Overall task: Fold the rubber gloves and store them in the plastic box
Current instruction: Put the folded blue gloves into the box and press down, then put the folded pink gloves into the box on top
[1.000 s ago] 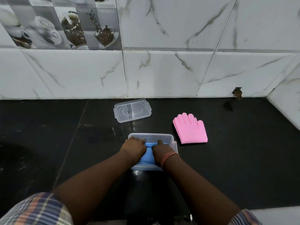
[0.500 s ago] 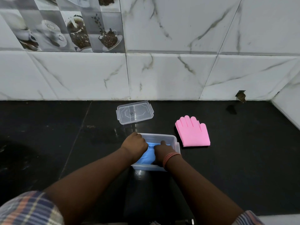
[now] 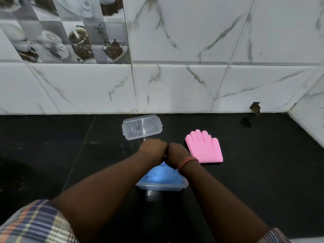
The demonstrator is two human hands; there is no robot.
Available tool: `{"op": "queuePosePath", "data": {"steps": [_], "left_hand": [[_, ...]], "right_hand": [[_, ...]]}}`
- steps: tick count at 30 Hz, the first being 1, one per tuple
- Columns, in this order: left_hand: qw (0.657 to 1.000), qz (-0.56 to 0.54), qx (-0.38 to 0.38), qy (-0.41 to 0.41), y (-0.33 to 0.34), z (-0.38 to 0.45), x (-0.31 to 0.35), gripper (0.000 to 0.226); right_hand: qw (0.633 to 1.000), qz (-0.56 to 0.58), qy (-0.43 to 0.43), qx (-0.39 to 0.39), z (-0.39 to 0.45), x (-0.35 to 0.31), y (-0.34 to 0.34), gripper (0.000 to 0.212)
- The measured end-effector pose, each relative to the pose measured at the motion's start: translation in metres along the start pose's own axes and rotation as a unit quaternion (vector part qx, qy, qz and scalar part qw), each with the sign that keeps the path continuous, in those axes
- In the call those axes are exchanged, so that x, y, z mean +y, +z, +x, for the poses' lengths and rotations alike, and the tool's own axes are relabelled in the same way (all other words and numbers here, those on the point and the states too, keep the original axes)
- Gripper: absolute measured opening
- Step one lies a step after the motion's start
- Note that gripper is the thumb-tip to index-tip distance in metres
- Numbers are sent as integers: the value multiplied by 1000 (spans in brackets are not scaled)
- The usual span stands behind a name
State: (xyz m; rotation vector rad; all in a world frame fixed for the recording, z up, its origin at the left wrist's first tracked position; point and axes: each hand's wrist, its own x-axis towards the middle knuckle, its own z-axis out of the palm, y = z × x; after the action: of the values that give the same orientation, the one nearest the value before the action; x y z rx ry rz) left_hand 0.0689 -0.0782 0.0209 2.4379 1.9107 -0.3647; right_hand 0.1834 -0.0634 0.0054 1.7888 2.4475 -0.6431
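A clear plastic box (image 3: 158,187) stands on the black counter in front of me, with a folded blue rubber glove (image 3: 161,176) lying inside it. My left hand (image 3: 152,149) and my right hand (image 3: 177,153) are side by side over the far end of the box, knuckles up. Their fingers curl down onto the blue glove and the fingertips are hidden. A pink rubber glove (image 3: 204,148) lies flat on the counter just to the right of the box, fingers pointing to the wall.
The box's clear lid (image 3: 142,126) lies on the counter behind my hands, near the marble-tiled wall. A broken hole (image 3: 255,108) shows at the wall's base at the far right. A side wall closes off the counter on the right.
Both hands have slid from the middle of the box to its far end, which uncovers more of the blue glove. My view has tilted up slightly.
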Motion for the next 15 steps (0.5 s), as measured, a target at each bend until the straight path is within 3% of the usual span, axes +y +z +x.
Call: {"op": "queuePosePath", "data": {"steps": [3, 5, 7, 10, 13, 15], "left_hand": [[997, -67, 33, -26, -10, 19, 7, 17], [986, -139, 74, -52, -11, 34, 13, 17], [964, -226, 118, -78, -12, 51, 24, 18], [912, -367, 138, -119, -14, 77, 48, 19], [849, -509, 32, -139, -8, 105, 78, 11], [768, -616, -66, -161, -3, 115, 102, 16]], "right_hand": [[997, 46, 35, 51, 14, 11, -25, 17], [983, 85, 80, 140, 24, 34, -30, 15], [968, 67, 129, 205, 23, 65, -30, 25], [953, 120, 193, 198, 19, 117, -14, 37], [905, 192, 342, 166, 21, 155, -9, 47], [899, 222, 357, 122, 24, 170, -8, 57]]}}
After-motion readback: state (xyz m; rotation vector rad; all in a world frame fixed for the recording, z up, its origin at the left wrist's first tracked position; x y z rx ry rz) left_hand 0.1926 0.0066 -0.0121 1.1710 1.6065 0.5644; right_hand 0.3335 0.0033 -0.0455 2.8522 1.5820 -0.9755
